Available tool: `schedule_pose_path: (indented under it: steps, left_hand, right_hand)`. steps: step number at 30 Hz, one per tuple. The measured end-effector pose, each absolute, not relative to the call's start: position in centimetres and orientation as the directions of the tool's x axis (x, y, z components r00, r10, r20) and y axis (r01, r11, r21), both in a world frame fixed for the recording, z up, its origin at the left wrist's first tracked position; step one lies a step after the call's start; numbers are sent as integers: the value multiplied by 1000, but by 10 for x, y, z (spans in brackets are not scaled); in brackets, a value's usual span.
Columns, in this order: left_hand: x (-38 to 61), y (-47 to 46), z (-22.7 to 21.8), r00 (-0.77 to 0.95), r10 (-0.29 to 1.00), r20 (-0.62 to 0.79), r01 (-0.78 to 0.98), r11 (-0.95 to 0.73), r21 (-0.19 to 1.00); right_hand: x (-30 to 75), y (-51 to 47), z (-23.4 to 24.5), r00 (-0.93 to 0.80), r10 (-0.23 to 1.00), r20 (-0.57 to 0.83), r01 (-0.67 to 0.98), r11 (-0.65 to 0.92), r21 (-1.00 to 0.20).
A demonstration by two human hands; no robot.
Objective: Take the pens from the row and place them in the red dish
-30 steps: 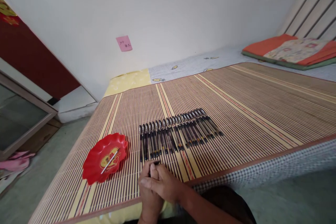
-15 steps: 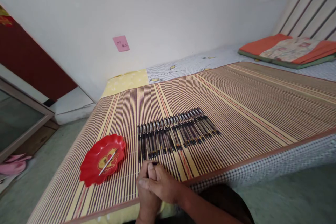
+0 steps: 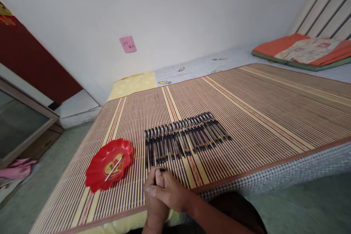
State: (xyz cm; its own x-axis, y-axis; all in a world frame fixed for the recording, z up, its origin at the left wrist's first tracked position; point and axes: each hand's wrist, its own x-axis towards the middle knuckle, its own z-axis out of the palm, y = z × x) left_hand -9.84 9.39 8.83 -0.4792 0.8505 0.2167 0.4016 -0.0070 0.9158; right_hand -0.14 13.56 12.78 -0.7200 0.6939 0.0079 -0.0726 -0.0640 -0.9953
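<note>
Close to the bed's front edge, my left hand (image 3: pixel 153 204) and my right hand (image 3: pixel 173 192) are clasped together, fingers folded over each other. A small dark bit shows at the top of the clasp; whether it is something held cannot be made out. Just beyond my hands lies a row of dark pens (image 3: pixel 181 135), side by side, with their clip ends away from me. The leftmost pens reach closest to my fingers. To the left sits a red scalloped plate (image 3: pixel 95 161) with a thin white stick (image 3: pixel 113 169) lying in it.
A striped bamboo mat (image 3: pixel 246 117) covers the bed. Folded orange and floral bedding (image 3: pixel 298 51) lies at the far right. On the white wall is a pink note (image 3: pixel 128 44). A pink cloth (image 3: pixel 19 168) lies low at the left.
The view has shifted very slightly, so everything sits a little further right. My hands stay clasped, and the pens and plate lie as before.
</note>
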Motion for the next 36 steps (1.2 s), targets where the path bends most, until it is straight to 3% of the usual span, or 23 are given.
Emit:
schedule_pose_path:
  steps: [12,36]
  left_hand:
    - [-102,94,84,-475,841,258,494,13,869]
    - [-99,95,91,-466,822,328,562,-12,827]
  right_hand:
    - [1,135,132,-706,702,-87,9,-114,-993]
    - [0,135,128,-699,712,-60,4,-80,-997]
